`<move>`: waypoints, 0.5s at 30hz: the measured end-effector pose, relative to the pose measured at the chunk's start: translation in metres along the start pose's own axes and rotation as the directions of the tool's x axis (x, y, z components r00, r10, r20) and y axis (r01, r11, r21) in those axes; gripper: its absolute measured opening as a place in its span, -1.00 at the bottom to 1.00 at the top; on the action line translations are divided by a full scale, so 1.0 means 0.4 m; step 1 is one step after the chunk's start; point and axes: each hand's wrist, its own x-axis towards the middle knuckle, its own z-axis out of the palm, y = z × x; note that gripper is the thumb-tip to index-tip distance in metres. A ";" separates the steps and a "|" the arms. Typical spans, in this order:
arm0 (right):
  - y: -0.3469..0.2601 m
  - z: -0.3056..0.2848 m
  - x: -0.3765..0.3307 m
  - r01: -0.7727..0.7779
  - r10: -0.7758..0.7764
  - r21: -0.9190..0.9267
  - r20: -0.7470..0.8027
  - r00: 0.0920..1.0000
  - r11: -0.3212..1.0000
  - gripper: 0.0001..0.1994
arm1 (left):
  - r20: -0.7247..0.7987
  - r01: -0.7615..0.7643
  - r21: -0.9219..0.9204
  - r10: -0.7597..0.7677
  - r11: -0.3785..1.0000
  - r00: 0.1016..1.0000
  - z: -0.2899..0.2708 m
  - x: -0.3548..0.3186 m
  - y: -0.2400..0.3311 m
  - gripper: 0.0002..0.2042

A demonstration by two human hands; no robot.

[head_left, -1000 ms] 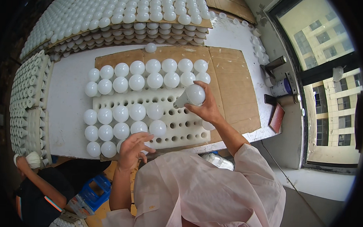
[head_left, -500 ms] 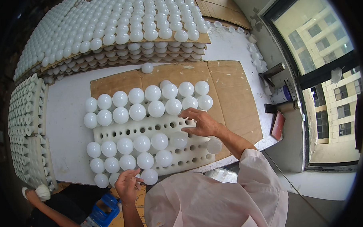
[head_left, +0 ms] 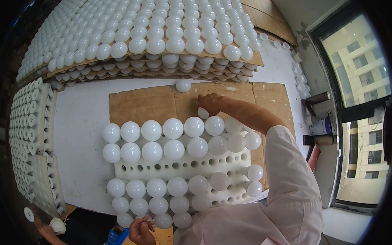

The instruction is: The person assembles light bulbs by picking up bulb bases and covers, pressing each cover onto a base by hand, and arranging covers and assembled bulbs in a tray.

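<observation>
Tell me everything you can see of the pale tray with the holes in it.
The tray is an off-white slab, probably foam, pierced with rows of round dark holes, larger and smaller. It lies flat, apparently on the brown cardboard. White globes stand in rows along its far and near sides, hiding much of it; between them a strip of holes shows uncovered. Its near edge is mostly hidden.

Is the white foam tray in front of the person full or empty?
Partly full: white bulbs stand along the far and near sides of the foam tray, while a row of bare holes crosses its middle.
</observation>
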 end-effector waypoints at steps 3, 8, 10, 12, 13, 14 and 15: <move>0.001 0.011 -0.006 -0.037 0.041 -0.095 0.040 0.998 0.995 -0.33 | -0.040 0.014 -0.028 -0.015 0.999 0.999 0.001 0.012 0.021 -0.86; 0.056 -0.057 -0.147 -0.022 0.262 0.506 -0.408 0.875 0.862 -0.32 | 0.035 -0.079 -0.080 0.082 0.994 0.996 -0.010 0.033 0.032 -0.87; 0.023 -0.090 -0.250 0.229 0.417 0.937 -0.325 0.849 0.264 -0.28 | -0.008 -0.152 -0.074 0.151 0.986 0.988 -0.025 0.039 0.046 -0.86; -0.022 -0.080 -0.367 0.448 0.335 0.892 -0.408 0.850 -0.051 -0.25 | -0.104 -0.230 -0.027 0.226 0.973 0.968 -0.051 0.055 0.047 -0.84; -0.061 -0.056 -0.407 0.435 0.367 0.899 -0.390 0.845 -0.046 -0.23 | -0.164 -0.268 -0.017 0.262 0.963 0.951 -0.076 0.063 0.046 -0.83; -0.090 -0.033 -0.460 0.424 0.414 0.905 -0.374 0.829 -0.032 -0.21 | -0.209 -0.308 -0.017 0.298 0.951 0.931 -0.089 0.084 0.047 -0.82; -0.119 -0.001 -0.499 0.442 0.421 0.897 -0.395 0.816 -0.015 -0.18 | -0.268 -0.317 -0.007 0.303 0.949 0.914 -0.104 0.103 0.046 -0.81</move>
